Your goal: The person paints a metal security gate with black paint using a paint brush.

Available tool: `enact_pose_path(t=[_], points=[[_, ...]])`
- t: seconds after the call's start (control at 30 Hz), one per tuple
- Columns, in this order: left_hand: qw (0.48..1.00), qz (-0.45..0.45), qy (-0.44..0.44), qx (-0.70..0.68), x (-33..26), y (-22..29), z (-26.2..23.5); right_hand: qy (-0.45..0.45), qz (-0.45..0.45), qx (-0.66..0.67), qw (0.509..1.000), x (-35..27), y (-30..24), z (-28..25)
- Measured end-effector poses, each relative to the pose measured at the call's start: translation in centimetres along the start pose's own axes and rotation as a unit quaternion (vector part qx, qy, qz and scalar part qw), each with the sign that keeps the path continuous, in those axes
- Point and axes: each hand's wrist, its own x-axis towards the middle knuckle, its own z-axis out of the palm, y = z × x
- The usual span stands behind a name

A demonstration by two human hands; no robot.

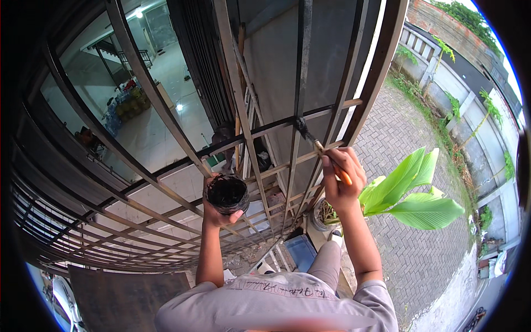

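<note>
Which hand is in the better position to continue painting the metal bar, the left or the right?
The right hand, probably. It grips the paintbrush, whose bristles already touch the metal grille at a crossing of bars. The left hand holds the small paint pot lower down, so it is occupied.

Both forearms enter from 6 o'clock, raised toward centre. Left hand (217, 213) sits just left of centre at about 7 o'clock, palm up, fingers cupped and closed in a hold. Right hand (343, 180) at about 3 o'clock, fist-like, fingers curled tight in a grip, wrist straight.
</note>
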Motion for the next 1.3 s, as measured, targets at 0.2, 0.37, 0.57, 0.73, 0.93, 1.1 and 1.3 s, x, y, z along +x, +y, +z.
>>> enact_pose_path(t=[0.2,0.37,0.57,0.73,0.93,1.1,1.3], points=[[1.000,-0.007,0.003,-0.001,0.1,0.4,0.1,0.045,0.009,0.011,0.999,-0.3,-0.2,0.0],[1.000,0.014,0.001,0.017,0.1,0.2,-0.2,-0.021,0.047,0.014,0.999,-0.7,-0.5,0.2],[1.000,-0.005,-0.008,0.000,0.3,0.5,0.0,-0.036,0.046,0.010,0.998,-0.8,-0.1,0.8],[1.000,-0.012,-0.004,0.007,0.1,0.3,-0.2,0.024,0.026,0.024,0.999,-1.5,-0.7,0.4],[0.998,0.032,-0.014,0.048,0.0,-0.6,-0.9,0.020,0.025,0.029,0.999,-2.3,-0.7,1.7],[1.000,-0.015,-0.002,-0.003,0.2,0.4,0.1,0.075,0.020,0.009,0.997,-1.9,-0.2,1.9],[1.000,-0.015,0.001,0.003,0.2,0.6,0.1,0.116,0.037,0.009,0.992,-1.7,-0.5,0.8]])
